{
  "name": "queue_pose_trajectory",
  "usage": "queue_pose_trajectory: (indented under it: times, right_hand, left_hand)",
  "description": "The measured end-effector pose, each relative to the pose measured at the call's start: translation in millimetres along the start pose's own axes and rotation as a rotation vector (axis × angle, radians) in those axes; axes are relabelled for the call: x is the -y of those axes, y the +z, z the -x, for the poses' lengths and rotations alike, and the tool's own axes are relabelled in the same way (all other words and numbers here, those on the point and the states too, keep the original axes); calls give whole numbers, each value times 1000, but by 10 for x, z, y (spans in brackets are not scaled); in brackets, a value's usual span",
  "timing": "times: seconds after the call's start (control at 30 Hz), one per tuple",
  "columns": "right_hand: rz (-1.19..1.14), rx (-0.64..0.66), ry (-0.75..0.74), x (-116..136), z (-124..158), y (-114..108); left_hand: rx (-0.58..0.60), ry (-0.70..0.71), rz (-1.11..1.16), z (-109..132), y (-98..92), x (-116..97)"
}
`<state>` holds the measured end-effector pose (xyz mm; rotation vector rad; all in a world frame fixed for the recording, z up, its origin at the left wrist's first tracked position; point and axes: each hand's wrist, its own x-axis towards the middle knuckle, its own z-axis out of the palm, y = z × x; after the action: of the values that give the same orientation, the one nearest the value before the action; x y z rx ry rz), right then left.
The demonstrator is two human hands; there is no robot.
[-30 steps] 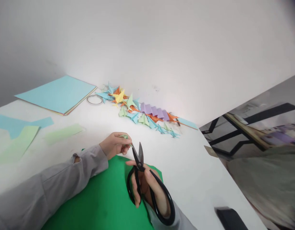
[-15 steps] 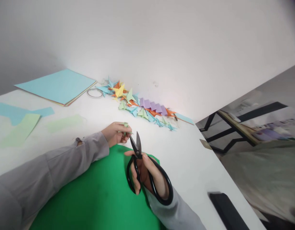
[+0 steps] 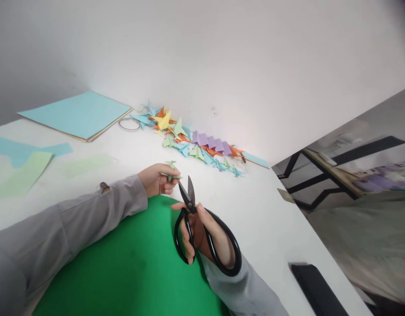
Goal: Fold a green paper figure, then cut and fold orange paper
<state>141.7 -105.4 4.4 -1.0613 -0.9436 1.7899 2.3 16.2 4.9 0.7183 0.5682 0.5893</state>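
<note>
Between the fingertips of my left hand [image 3: 158, 179] is a small piece of folded light green paper [image 3: 171, 177], partly hidden by the fingers. My right hand [image 3: 218, 237] is inside the handles of black scissors [image 3: 190, 199]. The scissor blades are spread apart and point up, with the left blade's tip close to the green paper; whether they touch I cannot tell. Below both hands lies a green sheet [image 3: 130, 263]. Farther back, a row of folded paper pieces [image 3: 197, 152] in blue, orange, yellow, green and purple stands along the wall.
A stack of coloured paper [image 3: 79, 115] with blue on top lies at the back left, beside a tape roll [image 3: 129, 124]. Blue strips [image 3: 21, 149] and green strips [image 3: 27, 173] are at the left. A black flat object [image 3: 316, 287] rests near the table's right edge.
The folded green paper has turned slightly in my left fingers, showing more of itself. The scissors remain spread beside it. The whole view has shifted a little.
</note>
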Motion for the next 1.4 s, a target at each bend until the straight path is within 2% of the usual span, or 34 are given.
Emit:
queue_pose_trajectory:
  times: [1.03,1.17,1.4]
  right_hand:
    - [72,-12,-36,11,-1,-7]
    - [87,-24,-29,33,10,-1]
    - [118,-26,-6,34,1,-24]
  left_hand:
    - [-37,-4,-37,-13,20,3]
    - [-42,32,-84,-16,10,16]
    - [21,125,-282,-33,-95,-33]
